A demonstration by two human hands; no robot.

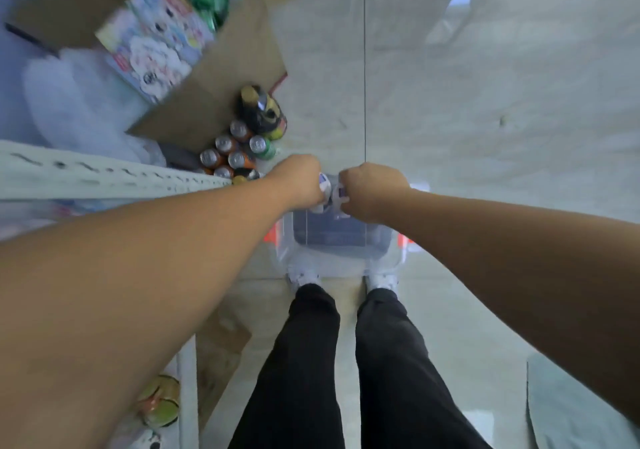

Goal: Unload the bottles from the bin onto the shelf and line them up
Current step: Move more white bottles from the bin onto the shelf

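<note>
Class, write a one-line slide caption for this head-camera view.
Left hand and right hand each grip a bottle over the clear bin beside the shelf.

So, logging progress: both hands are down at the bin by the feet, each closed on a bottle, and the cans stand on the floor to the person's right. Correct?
Not quite: the head view shows the cans on the floor to the person's left, by the shelf. The rest holds: left hand and right hand each grip a bottle at the bin.
</note>
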